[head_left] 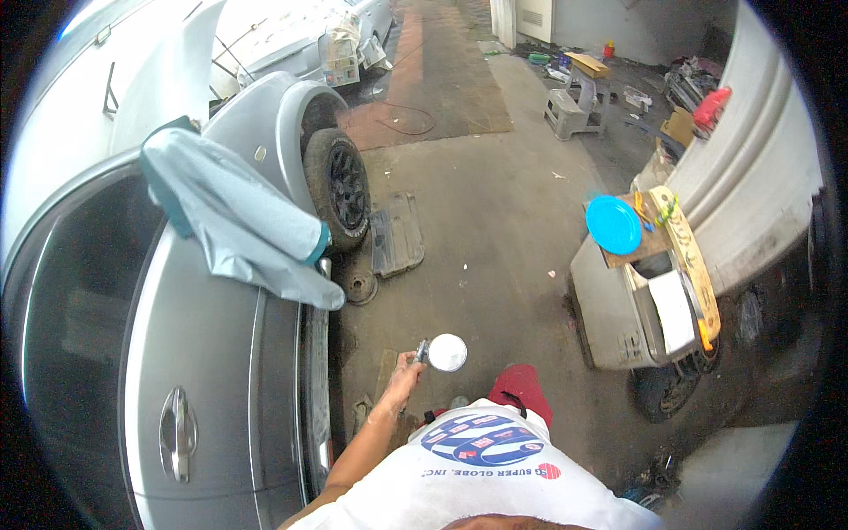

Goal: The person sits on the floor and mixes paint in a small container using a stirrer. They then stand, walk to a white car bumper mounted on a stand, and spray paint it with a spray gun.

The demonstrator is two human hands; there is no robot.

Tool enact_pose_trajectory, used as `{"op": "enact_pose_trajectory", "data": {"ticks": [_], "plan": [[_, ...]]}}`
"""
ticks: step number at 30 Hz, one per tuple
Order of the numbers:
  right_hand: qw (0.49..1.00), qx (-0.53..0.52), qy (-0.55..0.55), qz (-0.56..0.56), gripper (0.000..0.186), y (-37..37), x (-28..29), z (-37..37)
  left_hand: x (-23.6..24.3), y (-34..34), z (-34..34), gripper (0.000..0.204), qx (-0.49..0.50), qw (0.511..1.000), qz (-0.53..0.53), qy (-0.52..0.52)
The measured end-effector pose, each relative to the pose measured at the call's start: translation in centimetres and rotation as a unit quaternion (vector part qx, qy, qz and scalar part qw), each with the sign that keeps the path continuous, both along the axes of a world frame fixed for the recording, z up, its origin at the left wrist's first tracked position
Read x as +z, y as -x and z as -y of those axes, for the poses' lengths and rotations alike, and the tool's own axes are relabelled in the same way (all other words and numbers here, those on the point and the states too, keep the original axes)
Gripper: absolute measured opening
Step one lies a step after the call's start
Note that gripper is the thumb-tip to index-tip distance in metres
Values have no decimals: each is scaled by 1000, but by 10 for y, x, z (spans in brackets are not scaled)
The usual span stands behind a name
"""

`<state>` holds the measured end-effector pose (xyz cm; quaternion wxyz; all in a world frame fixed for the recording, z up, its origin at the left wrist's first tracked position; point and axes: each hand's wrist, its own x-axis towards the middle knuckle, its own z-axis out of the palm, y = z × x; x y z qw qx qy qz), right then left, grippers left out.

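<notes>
1. If the left hand [405,380] tips its apparent spray gun [422,351], we judge the white cup [448,352] could spill, supposing it uncovered.
2. Grip, left: fingers curled around grey metal; right hand out of our view.
3. Location: above the floor [495,291], beyond the silver car's [208,353] lower door edge.

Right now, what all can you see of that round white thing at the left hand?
The round white thing shows a pale, circular face turned up toward the camera, with a thin, darker rim. A metallic-looking piece juts from its left side, held in the grip of the left hand. It hangs above the grey floor. Whether the white is lid or contents is unclear.
</notes>
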<state>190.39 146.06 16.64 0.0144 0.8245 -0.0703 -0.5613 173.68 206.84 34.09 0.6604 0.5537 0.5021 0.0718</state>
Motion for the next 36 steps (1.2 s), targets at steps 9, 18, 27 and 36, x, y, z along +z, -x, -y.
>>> {"op": "enact_pose_trajectory", "data": {"ticks": [9,18,27,36], "plan": [[993,-35,-98,61,68,-265,-77,-241,-21,-214,-170,52,90,994,-11,55],[837,145,-401,343,66,-686,74,-720,6,-400,-335,50,172,983,33,60],[810,79,-455,361,63,-826,49,-954,-56,-561,-558,60,138,989,13,39],[998,23,-54,24,64,-815,-13,-875,-16,-694,-782,59,122,991,16,48]]}}
